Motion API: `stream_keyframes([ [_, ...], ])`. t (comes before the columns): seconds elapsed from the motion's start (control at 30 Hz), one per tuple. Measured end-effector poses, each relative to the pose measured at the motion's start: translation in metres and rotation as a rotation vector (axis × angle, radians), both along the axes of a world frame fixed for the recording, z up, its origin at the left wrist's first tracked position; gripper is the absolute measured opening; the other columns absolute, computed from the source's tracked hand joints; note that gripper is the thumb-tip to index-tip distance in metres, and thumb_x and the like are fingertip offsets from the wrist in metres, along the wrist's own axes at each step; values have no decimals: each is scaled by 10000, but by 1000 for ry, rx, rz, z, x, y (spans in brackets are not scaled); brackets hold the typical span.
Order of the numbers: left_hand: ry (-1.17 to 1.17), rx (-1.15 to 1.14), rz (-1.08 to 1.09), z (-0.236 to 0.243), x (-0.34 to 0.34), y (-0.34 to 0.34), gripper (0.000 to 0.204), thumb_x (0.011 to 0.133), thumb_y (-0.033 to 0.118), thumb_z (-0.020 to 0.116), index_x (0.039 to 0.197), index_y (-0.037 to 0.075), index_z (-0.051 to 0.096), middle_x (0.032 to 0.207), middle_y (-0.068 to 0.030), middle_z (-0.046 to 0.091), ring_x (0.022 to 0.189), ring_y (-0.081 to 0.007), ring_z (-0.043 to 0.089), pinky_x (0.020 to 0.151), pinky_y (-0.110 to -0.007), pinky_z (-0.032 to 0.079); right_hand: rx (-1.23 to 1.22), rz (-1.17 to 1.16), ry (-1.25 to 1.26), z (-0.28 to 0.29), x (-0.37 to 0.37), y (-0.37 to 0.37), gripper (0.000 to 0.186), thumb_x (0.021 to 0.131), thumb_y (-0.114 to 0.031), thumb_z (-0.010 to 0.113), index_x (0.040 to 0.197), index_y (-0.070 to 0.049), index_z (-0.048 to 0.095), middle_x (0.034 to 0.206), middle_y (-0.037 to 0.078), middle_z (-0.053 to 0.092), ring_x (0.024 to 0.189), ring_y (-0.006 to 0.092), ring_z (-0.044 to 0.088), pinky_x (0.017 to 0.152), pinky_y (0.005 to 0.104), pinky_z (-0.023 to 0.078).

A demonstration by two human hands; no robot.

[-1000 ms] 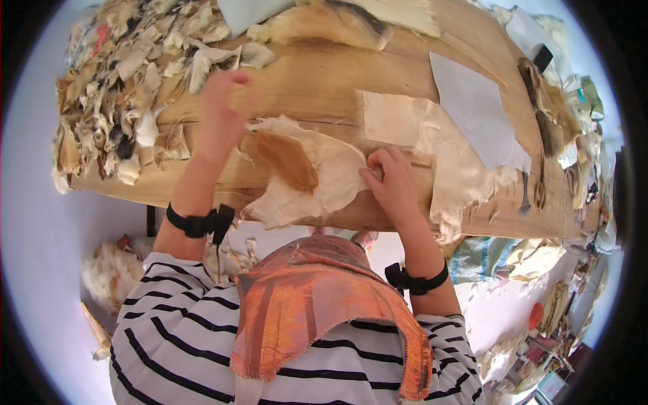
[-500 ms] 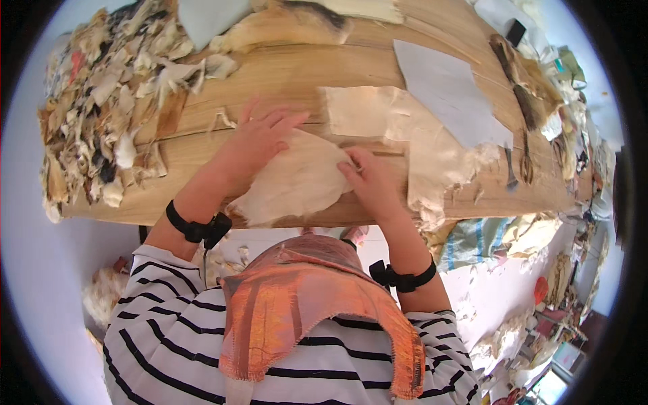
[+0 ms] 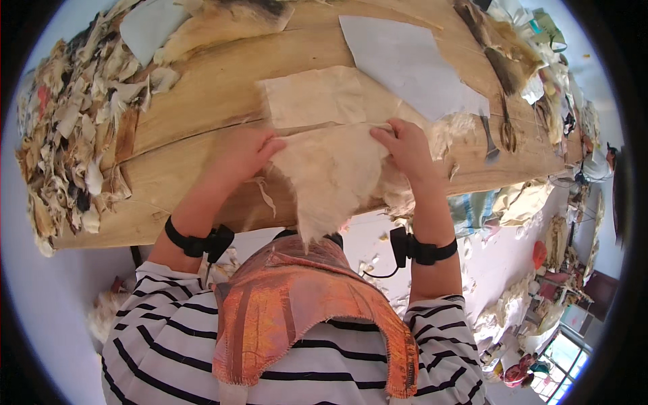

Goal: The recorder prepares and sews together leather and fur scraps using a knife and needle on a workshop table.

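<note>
Between my hands hangs a pale cream piece of fur pelt (image 3: 334, 162), held by its two upper corners, its lower tip dangling past the table's near edge. My left hand (image 3: 246, 152) pinches the left corner. The right corner is gripped between thumb and fingers of my right hand (image 3: 408, 145). Just beyond, a larger cream pelt piece (image 3: 314, 94) lies flat on the wooden table (image 3: 223, 81), partly covered by the held piece. A grey-white sheet (image 3: 412, 64) lies farther back to the right, next to that pelt.
A heap of fur scraps (image 3: 74, 128) covers the table's left end. Scissors (image 3: 507, 131) and a flat metal tool (image 3: 491, 142) lie at the right. A brown pelt (image 3: 506, 54) is at the far right; a tan pelt (image 3: 229, 30) lies at the back. A striped sack (image 3: 472, 210) sits below the right edge.
The pelt piece, earlier lying on the table under my hands, is now lifted and stretched by its upper corners. My right hand has moved right and up. The view has shifted.
</note>
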State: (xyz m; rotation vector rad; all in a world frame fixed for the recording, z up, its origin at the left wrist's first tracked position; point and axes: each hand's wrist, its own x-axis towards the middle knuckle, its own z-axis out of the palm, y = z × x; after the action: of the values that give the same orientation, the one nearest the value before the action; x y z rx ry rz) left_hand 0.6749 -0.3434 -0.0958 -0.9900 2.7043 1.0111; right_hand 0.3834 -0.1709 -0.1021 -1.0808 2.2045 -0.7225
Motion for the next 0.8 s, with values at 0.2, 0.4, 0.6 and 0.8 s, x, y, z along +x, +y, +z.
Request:
stream_keyframes([
  [0.2,181,-580,59,4,-9,30,408,976,349,632,1285,84,610,1320,-163,620,1250,-351,561,1048,-485,432,-112,24,146,-8,12,-2,384,877,-377,732,1004,-14,712,825,198,701,817,380,675,735,445,528],
  [0.4,108,-360,-257,-16,-46,100,751,963,258,641,1610,94,295,1677,-138,267,1566,-323,207,1274,-529,132,-69,67,183,-2,3,-3,355,891,-382,737,1047,-63,728,911,167,724,858,380,687,736,463,536],
  [0.6,129,-433,-173,-12,-68,96,728,980,304,620,1612,123,307,1689,-123,252,1566,-310,210,1270,-539,120,-564,695,672,26,-4,29,302,815,-182,713,1112,-130,692,1085,61,671,1120,262,632,955,393,514],
  [0.8,74,-541,-60,-28,-100,90,683,1009,323,577,1618,158,315,1695,-79,264,1558,-302,240,1268,-535,130,-436,1060,461,-1,14,31,291,763,-109,672,1051,-97,635,1107,38,606,1152,250,557,1036,361,461],
])
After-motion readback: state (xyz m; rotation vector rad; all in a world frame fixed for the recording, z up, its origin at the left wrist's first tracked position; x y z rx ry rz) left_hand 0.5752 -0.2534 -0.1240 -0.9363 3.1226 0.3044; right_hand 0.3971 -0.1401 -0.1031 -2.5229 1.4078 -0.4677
